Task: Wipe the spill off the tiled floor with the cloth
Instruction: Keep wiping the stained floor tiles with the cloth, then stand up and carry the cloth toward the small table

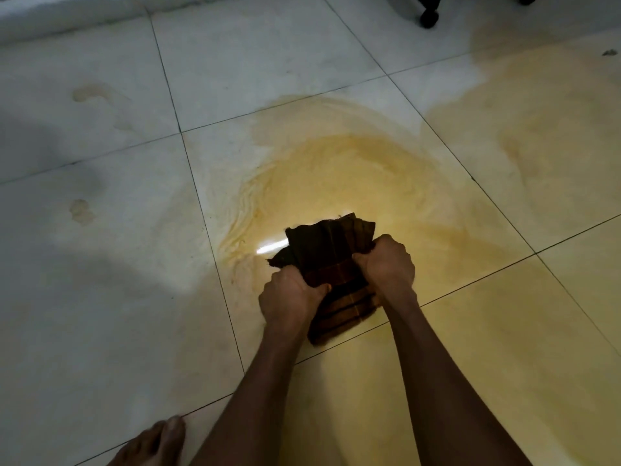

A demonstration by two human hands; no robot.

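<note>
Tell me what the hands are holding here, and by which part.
Both hands grip the dark cloth on the wet floor: the left hand bunches its left edge, the right hand its right edge.

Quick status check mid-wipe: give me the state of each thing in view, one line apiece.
cloth: dark, bunched, lying on the floor inside the spill, gripped on both sides.
left hand: fingers curled on the cloth's left edge.
right hand: fingers curled on the cloth's right edge.
spill: yellowish, wet, still spread over several tiles, streaked at its left rim.
tiled floor: pale, with small separate stains at left.
bare foot: resting on the floor, bottom left.
</note>
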